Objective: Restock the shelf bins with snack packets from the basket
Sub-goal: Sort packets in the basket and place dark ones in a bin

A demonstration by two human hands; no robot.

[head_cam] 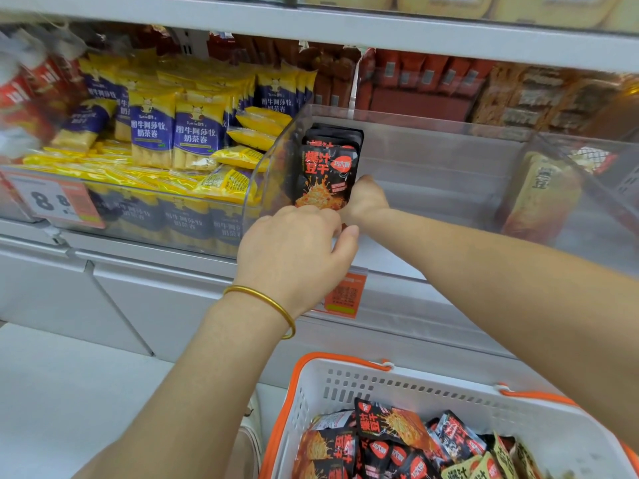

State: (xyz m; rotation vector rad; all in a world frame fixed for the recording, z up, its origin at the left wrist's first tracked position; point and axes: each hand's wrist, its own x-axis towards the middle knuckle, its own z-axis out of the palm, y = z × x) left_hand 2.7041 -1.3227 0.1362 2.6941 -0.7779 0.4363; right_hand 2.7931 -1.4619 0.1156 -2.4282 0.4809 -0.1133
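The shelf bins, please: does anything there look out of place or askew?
Slightly: in the yellow-packet bin, a few small yellow packets lie tilted beside the clear bin, not upright like the black packets.

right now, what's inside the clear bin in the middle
Black packets stand upright against the left wall of the clear bin, the right hand on the front one. The rest looks bare. The left hand hides their lower edge.

Yellow-and-blue roll packets stood stacked at the left, with a white price tag in front of them that bore a large 8. Red packs lined the back row, pale yellow packs lay on the level above, and an orange label hung lower down.
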